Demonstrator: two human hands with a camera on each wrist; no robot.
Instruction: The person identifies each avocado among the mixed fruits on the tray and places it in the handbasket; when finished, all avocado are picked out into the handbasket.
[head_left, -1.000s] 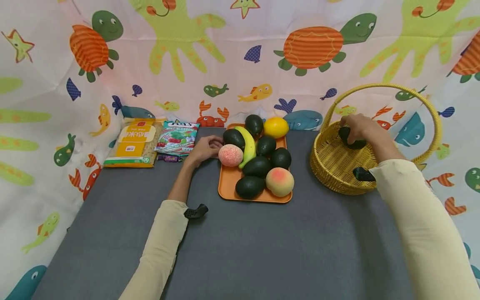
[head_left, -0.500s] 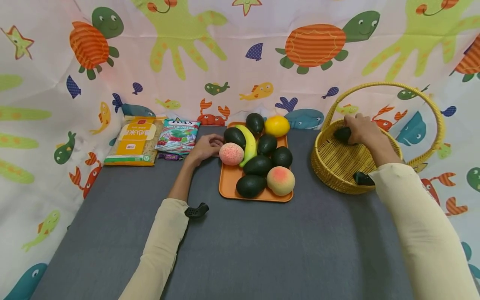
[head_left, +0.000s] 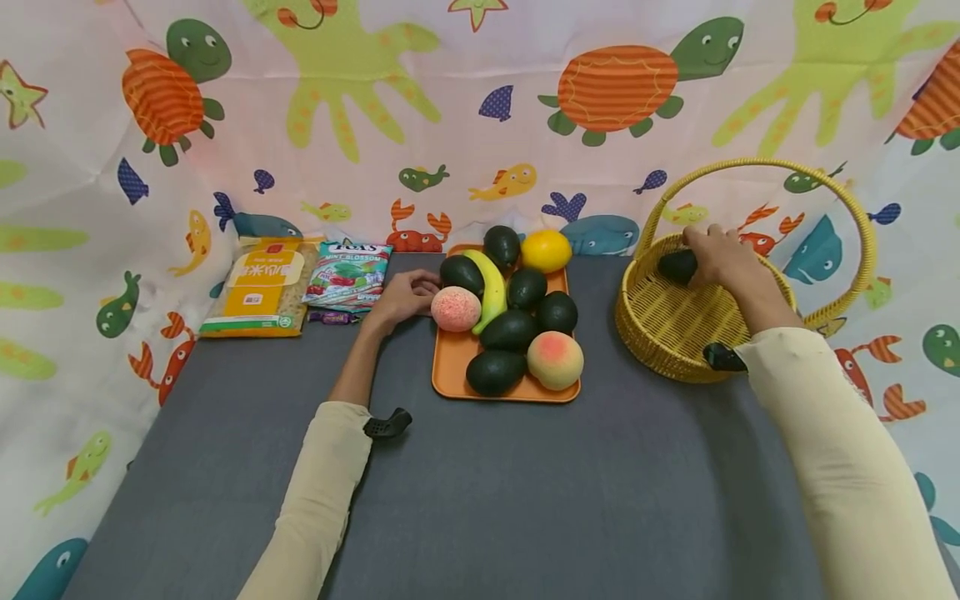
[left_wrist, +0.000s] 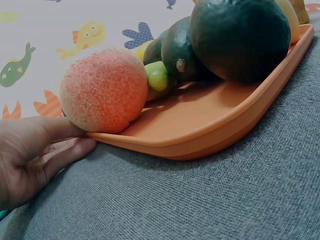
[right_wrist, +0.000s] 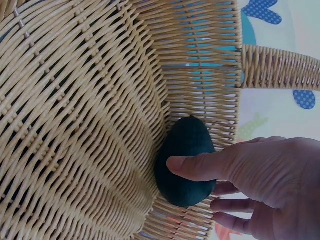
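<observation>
Inside the yellow wicker basket (head_left: 663, 346), my right hand (head_left: 720, 254) holds a dark green avocado (head_left: 678, 267). The right wrist view shows the thumb lying across the avocado (right_wrist: 185, 167), near the woven side wall, with the other fingers partly hidden behind it. At the left edge of the orange tray (head_left: 450, 385), my left hand (head_left: 405, 298) touches the rim beside a pink speckled peach (head_left: 455, 309). Its fingers look fairly straight in the left wrist view. A banana (head_left: 491, 292), a lemon (head_left: 546, 251), a second peach (head_left: 555, 360) and several avocados (head_left: 497, 372) fill the tray.
Left of the tray lie a yellow bag of grain (head_left: 262, 287), a candy bag (head_left: 347, 275) and a small purple wrapped sweet (head_left: 332, 317). The basket's tall handle (head_left: 862, 217) arches above the right hand. A printed cloth (head_left: 450, 100) hangs behind the grey table (head_left: 525, 492).
My right hand has shifted the avocado slightly left and back, toward the basket's far-left wall. The left hand stays at the tray edge. The head view has moved a little.
</observation>
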